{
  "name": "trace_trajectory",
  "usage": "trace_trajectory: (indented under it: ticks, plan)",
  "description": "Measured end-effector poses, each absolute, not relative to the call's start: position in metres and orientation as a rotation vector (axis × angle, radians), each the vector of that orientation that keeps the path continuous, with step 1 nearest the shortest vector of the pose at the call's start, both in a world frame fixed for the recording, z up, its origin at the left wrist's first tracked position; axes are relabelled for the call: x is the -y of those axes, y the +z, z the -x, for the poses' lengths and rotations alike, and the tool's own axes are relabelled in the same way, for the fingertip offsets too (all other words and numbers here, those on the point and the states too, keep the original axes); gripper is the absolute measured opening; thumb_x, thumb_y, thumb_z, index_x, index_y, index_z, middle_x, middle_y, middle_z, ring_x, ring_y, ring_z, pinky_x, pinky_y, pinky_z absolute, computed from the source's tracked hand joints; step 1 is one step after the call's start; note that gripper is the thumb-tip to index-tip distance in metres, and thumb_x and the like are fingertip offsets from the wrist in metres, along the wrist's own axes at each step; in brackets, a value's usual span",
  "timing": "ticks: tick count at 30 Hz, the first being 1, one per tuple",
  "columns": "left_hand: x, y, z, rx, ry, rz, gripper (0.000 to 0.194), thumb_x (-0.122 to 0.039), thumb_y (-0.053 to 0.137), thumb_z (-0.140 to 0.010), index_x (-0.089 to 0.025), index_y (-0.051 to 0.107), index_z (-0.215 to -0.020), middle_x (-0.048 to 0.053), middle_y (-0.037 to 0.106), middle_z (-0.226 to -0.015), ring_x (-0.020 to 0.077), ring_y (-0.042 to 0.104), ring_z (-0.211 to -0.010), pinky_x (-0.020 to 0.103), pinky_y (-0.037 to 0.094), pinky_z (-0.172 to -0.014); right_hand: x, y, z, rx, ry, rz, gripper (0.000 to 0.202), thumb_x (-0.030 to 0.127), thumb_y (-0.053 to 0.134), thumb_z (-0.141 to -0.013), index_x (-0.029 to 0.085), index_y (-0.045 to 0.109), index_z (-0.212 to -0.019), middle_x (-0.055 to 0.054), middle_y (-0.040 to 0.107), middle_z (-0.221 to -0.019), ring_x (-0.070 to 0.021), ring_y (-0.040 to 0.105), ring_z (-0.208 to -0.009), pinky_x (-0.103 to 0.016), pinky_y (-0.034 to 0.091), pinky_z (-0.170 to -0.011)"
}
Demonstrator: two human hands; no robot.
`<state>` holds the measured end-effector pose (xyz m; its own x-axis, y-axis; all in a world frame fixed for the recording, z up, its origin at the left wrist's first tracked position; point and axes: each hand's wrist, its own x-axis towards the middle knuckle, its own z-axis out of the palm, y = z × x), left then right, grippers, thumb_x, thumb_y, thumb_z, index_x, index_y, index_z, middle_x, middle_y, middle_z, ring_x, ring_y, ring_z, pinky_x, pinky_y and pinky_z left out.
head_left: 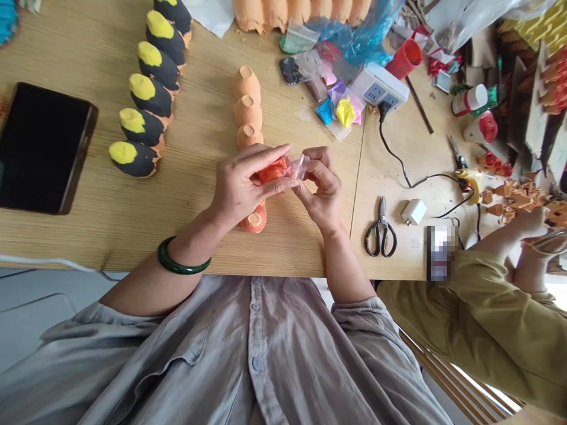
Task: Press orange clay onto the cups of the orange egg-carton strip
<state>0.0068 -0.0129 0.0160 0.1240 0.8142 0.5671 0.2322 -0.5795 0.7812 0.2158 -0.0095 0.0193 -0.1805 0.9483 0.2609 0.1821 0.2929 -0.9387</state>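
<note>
My left hand [245,180] is closed round a small clear bag of orange-red clay [273,170]. The fingertips of my right hand [322,184] pinch the bag's clear plastic end [299,167]. Beneath my hands a strip of egg-carton cups [248,110] runs up the table, its cups standing bottom up. The cup nearest me [254,219] has orange-red on its sides and a bare round top. My left hand hides the middle of the strip.
Black-and-yellow covered carton cups [153,97] stand in a row at left, beside a dark tablet [44,147]. Bagged clay [345,112], a power strip [379,84], scissors [381,229], a white adapter [414,212] and a phone [440,254] lie at right. A co-worker's hand [527,224] is at far right.
</note>
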Motion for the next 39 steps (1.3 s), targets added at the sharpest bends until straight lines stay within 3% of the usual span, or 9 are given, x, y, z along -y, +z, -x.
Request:
trace_trajectory:
  ticks: [6, 13, 16, 20, 25, 28, 32, 36, 39]
  plan:
    - [0.009, 0.013, -0.007, -0.914, 1.627, -1.852, 0.045, -0.060, 0.092, -0.108, -0.037, 0.087, -0.147, 0.004, 0.091, -0.123, 0.0217, 0.086, -0.103, 0.038, 0.072, -0.093, 0.008, 0.027, -0.221, 1.632, 1.064, 0.962, 0.041, 0.071, 0.091, -0.100, 0.031, 0.082, -0.100, -0.007, 0.070, -0.121, -0.0280, 0.072, -0.120, -0.048, 0.073, -0.096]
    - [0.010, 0.014, -0.004, -1.052, 1.535, -1.841, 0.052, -0.077, 0.080, -0.111, -0.034, 0.088, -0.139, 0.006, 0.091, -0.117, 0.0246, 0.086, -0.100, 0.039, 0.074, -0.079, 0.004, 0.026, -0.225, 1.559, 1.181, 1.012, 0.046, 0.074, 0.092, -0.096, 0.030, 0.081, -0.099, -0.006, 0.074, -0.129, -0.0285, 0.075, -0.133, -0.052, 0.073, -0.109]
    - [0.009, 0.014, -0.005, -1.026, 1.544, -1.845, 0.053, -0.076, 0.081, -0.111, -0.034, 0.088, -0.141, 0.007, 0.091, -0.118, 0.0263, 0.087, -0.100, 0.040, 0.074, -0.079, 0.005, 0.027, -0.225, 1.557, 1.203, 0.993, 0.046, 0.074, 0.091, -0.097, 0.031, 0.081, -0.107, -0.007, 0.075, -0.139, -0.0288, 0.073, -0.139, -0.049, 0.073, -0.108]
    - [0.009, 0.017, -0.006, -0.974, 1.627, -1.857, 0.042, -0.063, 0.086, -0.112, -0.030, 0.091, -0.138, 0.008, 0.092, -0.120, 0.0248, 0.088, -0.102, 0.038, 0.076, -0.086, 0.008, 0.029, -0.224, 1.588, 1.203, 0.924, 0.033, 0.061, 0.091, -0.103, 0.033, 0.082, -0.117, -0.007, 0.074, -0.148, -0.0262, 0.072, -0.141, -0.040, 0.075, -0.102]
    - [0.013, 0.019, -0.006, -1.174, 1.467, -1.826, 0.055, -0.079, 0.077, -0.112, -0.031, 0.091, -0.136, 0.008, 0.091, -0.123, 0.0247, 0.087, -0.102, 0.037, 0.076, -0.083, 0.005, 0.026, -0.224, 1.534, 1.176, 1.005, 0.048, 0.078, 0.089, -0.097, 0.031, 0.081, -0.105, -0.006, 0.077, -0.143, -0.0288, 0.074, -0.141, -0.046, 0.076, -0.104]
    - [0.011, 0.014, -0.005, -1.146, 1.489, -1.804, 0.056, -0.080, 0.073, -0.114, -0.032, 0.087, -0.139, 0.005, 0.090, -0.120, 0.0246, 0.086, -0.105, 0.039, 0.075, -0.085, 0.002, 0.024, -0.225, 1.492, 1.218, 1.025, 0.055, 0.084, 0.091, -0.091, 0.031, 0.080, -0.103, -0.006, 0.078, -0.142, -0.0292, 0.075, -0.143, -0.045, 0.078, -0.099]
    - [0.009, 0.013, -0.004, -1.071, 1.519, -1.771, 0.051, -0.073, 0.077, -0.115, -0.029, 0.087, -0.138, 0.005, 0.089, -0.115, 0.0246, 0.086, -0.104, 0.040, 0.077, -0.084, 0.001, 0.026, -0.225, 1.378, 1.334, 1.008, 0.057, 0.083, 0.095, -0.088, 0.030, 0.080, -0.104, -0.007, 0.079, -0.144, -0.0261, 0.081, -0.126, -0.041, 0.079, -0.088]
    - [0.010, 0.018, -0.006, -1.025, 1.534, -1.709, 0.049, -0.071, 0.084, -0.111, -0.028, 0.089, -0.133, 0.008, 0.088, -0.116, 0.0257, 0.087, -0.102, 0.037, 0.078, -0.080, 0.003, 0.032, -0.222, 1.157, 1.347, 0.994, 0.055, 0.082, 0.095, -0.086, 0.030, 0.082, -0.095, -0.006, 0.084, -0.129, -0.0211, 0.081, -0.099, -0.037, 0.078, -0.078]
    - [0.012, 0.018, -0.009, -1.016, 1.572, -1.648, 0.053, -0.073, 0.089, -0.106, -0.028, 0.091, -0.133, 0.007, 0.087, -0.116, 0.0225, 0.086, -0.097, 0.032, 0.079, -0.075, 0.005, 0.037, -0.217, 1.009, 1.323, 1.024, 0.047, 0.075, 0.090, -0.095, 0.029, 0.081, -0.092, -0.004, 0.088, -0.118, -0.0174, 0.080, -0.087, -0.033, 0.077, -0.077]
